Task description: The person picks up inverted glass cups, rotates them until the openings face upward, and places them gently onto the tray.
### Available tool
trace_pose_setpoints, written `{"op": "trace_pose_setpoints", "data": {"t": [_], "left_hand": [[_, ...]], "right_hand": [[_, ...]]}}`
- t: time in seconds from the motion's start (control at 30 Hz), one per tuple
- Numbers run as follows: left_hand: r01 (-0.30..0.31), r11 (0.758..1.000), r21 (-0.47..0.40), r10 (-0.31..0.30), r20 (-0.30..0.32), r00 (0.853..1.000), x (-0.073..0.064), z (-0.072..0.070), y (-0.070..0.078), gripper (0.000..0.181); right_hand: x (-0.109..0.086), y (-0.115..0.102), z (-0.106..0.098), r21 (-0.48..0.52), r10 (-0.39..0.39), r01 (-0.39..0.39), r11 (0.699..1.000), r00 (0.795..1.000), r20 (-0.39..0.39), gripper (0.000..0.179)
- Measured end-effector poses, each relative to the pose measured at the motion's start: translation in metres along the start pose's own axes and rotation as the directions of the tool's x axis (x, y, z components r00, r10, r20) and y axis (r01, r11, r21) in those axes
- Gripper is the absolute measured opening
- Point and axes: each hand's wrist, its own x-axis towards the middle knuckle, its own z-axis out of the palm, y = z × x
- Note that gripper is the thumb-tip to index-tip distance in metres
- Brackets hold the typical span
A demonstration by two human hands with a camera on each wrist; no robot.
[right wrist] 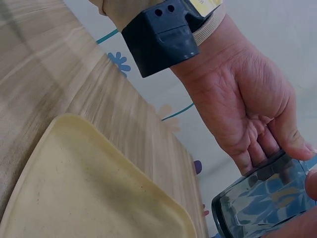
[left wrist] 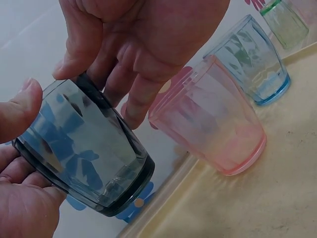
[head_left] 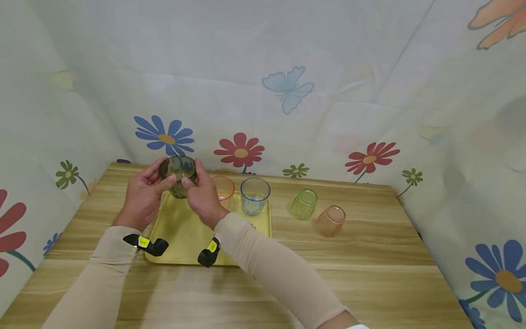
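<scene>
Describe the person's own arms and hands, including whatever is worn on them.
The arms are covered in plain beige: the left sleeve and the right sleeve both reach the wrist. A black left wrist camera and a black right wrist camera each bear a yellow label. The left hand and right hand are bare, with no gloves visible.

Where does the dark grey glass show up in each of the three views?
Head: the dark grey glass is left of centre.
Left wrist: the dark grey glass is lower left, tilted.
Right wrist: the dark grey glass is in the lower-right corner.
Shared landmark: the yellowish tray.
</scene>
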Motion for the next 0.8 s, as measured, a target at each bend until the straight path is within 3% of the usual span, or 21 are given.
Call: {"op": "trace_pose_setpoints", "data": {"t": [0.53, 0.8], "left_hand": [[0.073, 0.991, 0.109, -0.074, 0.005, 0.997, 0.0, -0.009, -0.005, 0.076], [0.055, 0.986, 0.158, -0.06, 0.022, 0.998, 0.002, -0.012, -0.009, 0.073]], "right_hand": [[-0.005, 0.012, 0.005, -0.041, 0.031, -0.029, 0.999, 0.999, 0.041, 0.07], [-0.006, 0.013, 0.006, -0.025, 0.046, -0.045, 0.999, 0.997, 0.059, 0.078]]}}
